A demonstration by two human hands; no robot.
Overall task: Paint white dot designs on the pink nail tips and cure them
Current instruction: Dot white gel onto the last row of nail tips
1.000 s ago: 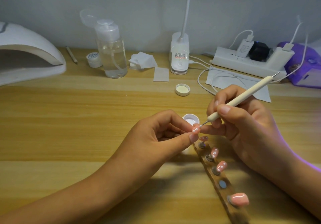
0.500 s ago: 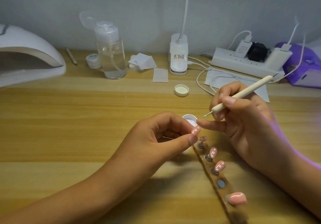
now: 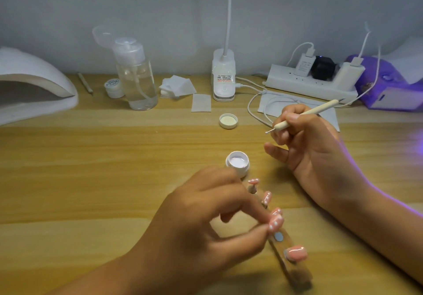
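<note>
Seat pink dotted nail tip, pinched by left hand, squarely onto near wooden strip; keep right hand's gripped cream dotting pen clear.

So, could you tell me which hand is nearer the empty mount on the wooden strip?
Left. The left hand pinches a nail tip right beside the empty mount; the right hand, holding the dotting tool, is farther back and to the right.

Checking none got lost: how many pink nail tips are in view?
5. Four stand on the wooden strip: far-end tip, second tip, third tip, near-end tip. The left hand pinches the fifth tip. The hand could hide others.
</note>
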